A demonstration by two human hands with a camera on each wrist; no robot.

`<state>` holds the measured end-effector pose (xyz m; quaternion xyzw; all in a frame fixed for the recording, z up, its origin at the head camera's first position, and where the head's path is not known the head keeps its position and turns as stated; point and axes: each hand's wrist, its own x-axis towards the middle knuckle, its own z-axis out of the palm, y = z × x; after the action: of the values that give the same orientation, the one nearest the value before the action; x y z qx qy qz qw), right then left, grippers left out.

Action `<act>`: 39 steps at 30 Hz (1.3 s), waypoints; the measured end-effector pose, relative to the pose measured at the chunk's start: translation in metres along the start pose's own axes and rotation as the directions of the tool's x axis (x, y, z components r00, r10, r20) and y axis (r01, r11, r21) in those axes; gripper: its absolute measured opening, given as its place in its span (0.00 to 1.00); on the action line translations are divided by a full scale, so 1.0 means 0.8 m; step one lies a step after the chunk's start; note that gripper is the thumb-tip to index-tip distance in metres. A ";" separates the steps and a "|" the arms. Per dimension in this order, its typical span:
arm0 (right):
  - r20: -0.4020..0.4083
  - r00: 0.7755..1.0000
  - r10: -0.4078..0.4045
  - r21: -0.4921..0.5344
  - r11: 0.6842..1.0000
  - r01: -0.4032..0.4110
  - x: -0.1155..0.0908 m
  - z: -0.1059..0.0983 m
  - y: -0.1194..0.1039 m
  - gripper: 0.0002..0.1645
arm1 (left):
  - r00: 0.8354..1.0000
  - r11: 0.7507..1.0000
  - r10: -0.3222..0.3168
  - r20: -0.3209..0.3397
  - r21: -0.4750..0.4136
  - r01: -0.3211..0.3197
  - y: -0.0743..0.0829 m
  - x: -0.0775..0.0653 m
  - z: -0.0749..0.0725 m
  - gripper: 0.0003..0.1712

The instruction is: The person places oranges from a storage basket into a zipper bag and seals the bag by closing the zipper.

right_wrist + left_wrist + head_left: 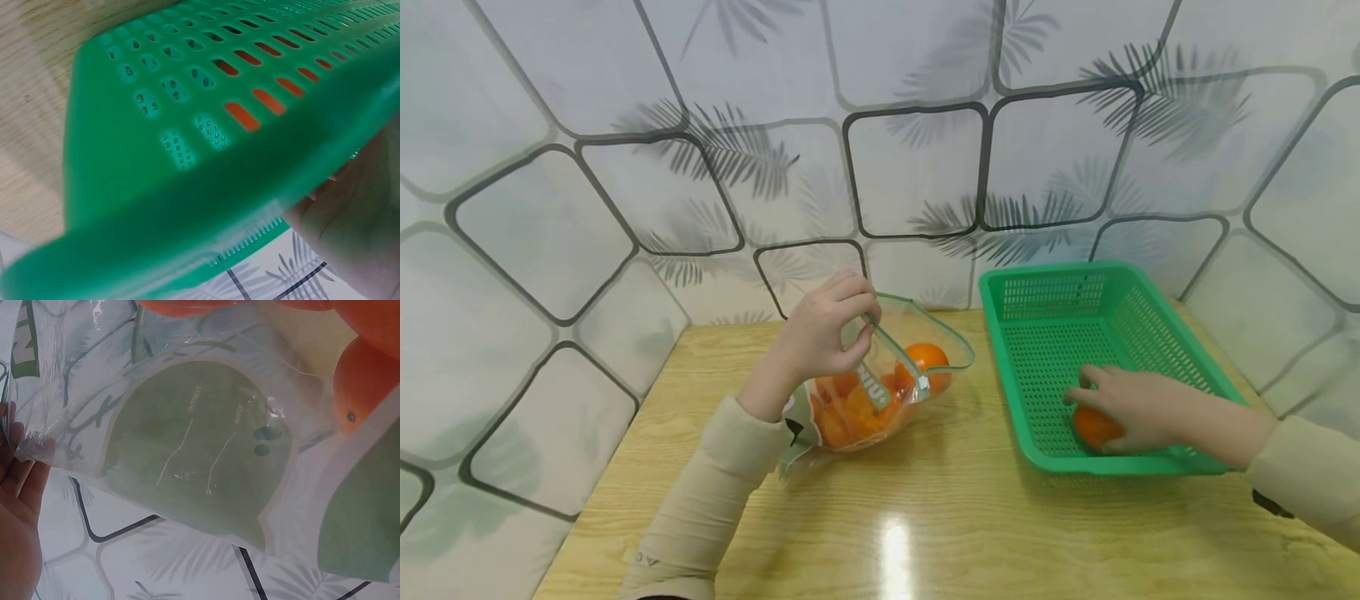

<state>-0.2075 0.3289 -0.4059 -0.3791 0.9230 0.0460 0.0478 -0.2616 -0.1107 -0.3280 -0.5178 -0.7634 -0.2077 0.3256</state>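
My left hand (831, 325) pinches the upper edge of a clear zip bag (880, 417) with green trim, thumb against fingers. The bag's mouth gapes towards the right, and several oranges (922, 358) lie inside. In the left wrist view, fingers (28, 481) hold the film beside a green printed label (200, 450). Inside the green basket (1033, 400), my right hand (1138, 408) curls its fingers and thumb round a single orange (1095, 427) near the front wall. Seen from the right wrist, the orange (242, 117) shows only through the slots, and the basket rim hides most of the hand.
Bag and basket stand apart on a light wooden table (940, 517). Behind them and along both sides rises a pale wall covering (917, 175) with dark outlines and leaf prints. The basket's raised rim (1030, 454) runs below my right forearm.
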 end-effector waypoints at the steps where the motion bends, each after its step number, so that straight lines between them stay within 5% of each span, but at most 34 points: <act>1: 0.000 1.000 -0.002 -0.001 1.000 0.002 0.000 0.001 0.000 0.43 | 1.000 1.000 0.000 -0.001 0.000 0.000 0.000 0.000 0.000 0.04; 23: -0.021 0.998 -0.057 -0.024 0.998 0.056 0.004 0.003 0.001 0.35 | 1.000 1.000 0.000 -0.012 -0.002 0.000 -0.002 0.002 0.000 0.04; 39: -0.076 0.995 -0.066 -0.084 0.995 0.060 0.011 -0.022 -0.005 0.37 | 1.000 1.000 0.003 -0.018 -0.002 -0.003 -0.001 0.001 0.001 0.04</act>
<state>-0.2117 0.3175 -0.3900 -0.4113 0.9090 0.0673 -0.0025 -0.2625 -0.1099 -0.3285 -0.5175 -0.7593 -0.2127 0.3323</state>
